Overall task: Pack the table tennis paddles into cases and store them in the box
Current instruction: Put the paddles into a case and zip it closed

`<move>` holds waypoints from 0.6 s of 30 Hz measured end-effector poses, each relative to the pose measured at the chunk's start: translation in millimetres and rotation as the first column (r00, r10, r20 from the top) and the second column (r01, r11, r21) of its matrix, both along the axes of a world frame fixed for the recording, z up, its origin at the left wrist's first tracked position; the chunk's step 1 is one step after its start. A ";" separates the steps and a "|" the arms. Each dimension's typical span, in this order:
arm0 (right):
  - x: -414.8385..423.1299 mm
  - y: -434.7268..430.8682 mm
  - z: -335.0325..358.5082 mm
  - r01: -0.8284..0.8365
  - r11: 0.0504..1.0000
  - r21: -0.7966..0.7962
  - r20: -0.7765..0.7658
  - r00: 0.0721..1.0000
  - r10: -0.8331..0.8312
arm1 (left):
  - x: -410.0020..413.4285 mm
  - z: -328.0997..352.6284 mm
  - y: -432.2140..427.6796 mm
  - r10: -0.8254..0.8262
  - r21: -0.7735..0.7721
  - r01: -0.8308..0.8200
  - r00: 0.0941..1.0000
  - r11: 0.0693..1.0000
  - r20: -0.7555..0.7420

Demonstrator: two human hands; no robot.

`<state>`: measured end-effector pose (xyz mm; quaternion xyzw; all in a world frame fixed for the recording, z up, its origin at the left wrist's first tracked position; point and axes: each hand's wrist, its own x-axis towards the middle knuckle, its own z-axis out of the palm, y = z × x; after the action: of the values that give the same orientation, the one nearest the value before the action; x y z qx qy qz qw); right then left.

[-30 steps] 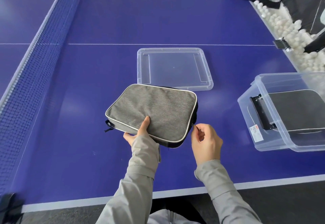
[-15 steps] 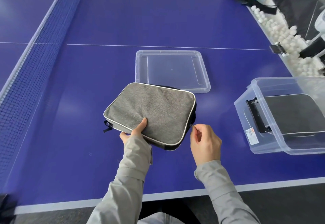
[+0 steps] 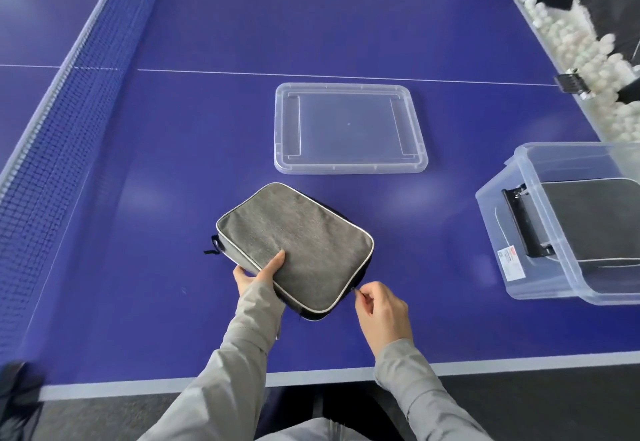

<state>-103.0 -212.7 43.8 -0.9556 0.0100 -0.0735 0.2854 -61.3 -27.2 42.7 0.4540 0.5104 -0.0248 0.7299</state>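
Note:
A grey fabric paddle case (image 3: 301, 243) with white piping lies on the blue table, angled toward me. My left hand (image 3: 258, 272) grips its near edge, thumb on top and fingers underneath. My right hand (image 3: 379, 305) pinches the small zipper pull at the case's near right corner. At the right edge stands a clear plastic box (image 3: 540, 260), with another dark grey case (image 3: 595, 219) lying inside it. No paddle is visible.
The box's clear lid (image 3: 349, 129) lies flat beyond the case. The table net (image 3: 69, 118) runs along the left. A trough of several white balls (image 3: 588, 59) lines the far right edge. The table's white front edge (image 3: 311, 376) is close to me.
My right hand has drawn the zipper pull along the case's right side toward the near corner. The case has settled slightly lower toward me; my left hand keeps its grip.

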 end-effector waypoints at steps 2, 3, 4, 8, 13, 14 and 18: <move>-7.6 3.2 -11.6 0.002 1.000 0.017 -0.101 0.995 0.000 | -3.6 -9.6 5.7 -0.042 0.021 0.042 0.999 0.999 -0.013; -11.1 4.9 -17.6 0.009 1.000 0.022 -0.152 0.988 -0.006 | -5.7 -13.6 8.6 -0.069 0.046 0.070 0.997 0.996 -0.032; -13.8 6.4 -23.6 0.015 1.000 0.026 -0.196 0.981 -0.009 | -8.0 -17.8 11.5 -0.098 0.081 0.102 0.993 0.991 -0.060; -20.1 12.6 -44.5 0.001 0.999 0.044 -0.326 0.945 0.013 | -19.3 -29.5 20.7 -0.188 0.232 0.244 0.953 0.942 -0.239; -29.2 19.0 -56.8 0.049 0.996 0.079 -0.363 0.932 -0.017 | -48.0 -33.0 9.0 -0.400 0.748 0.416 0.890 0.517 -0.219; -31.5 19.8 -57.9 0.057 0.994 0.088 -0.343 0.939 -0.023 | -53.3 -32.5 1.8 -0.499 0.831 0.432 0.837 0.350 -0.225; -36.4 18.9 -61.5 0.068 0.995 0.071 -0.291 0.956 -0.045 | -61.9 -36.2 -34.7 -0.720 0.884 0.459 0.585 -0.086 -0.374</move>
<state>-139.4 -193.8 -17.7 -0.9431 0.0818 0.0591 0.3167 -123.2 -61.9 6.5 0.9615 0.0738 0.0120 0.2644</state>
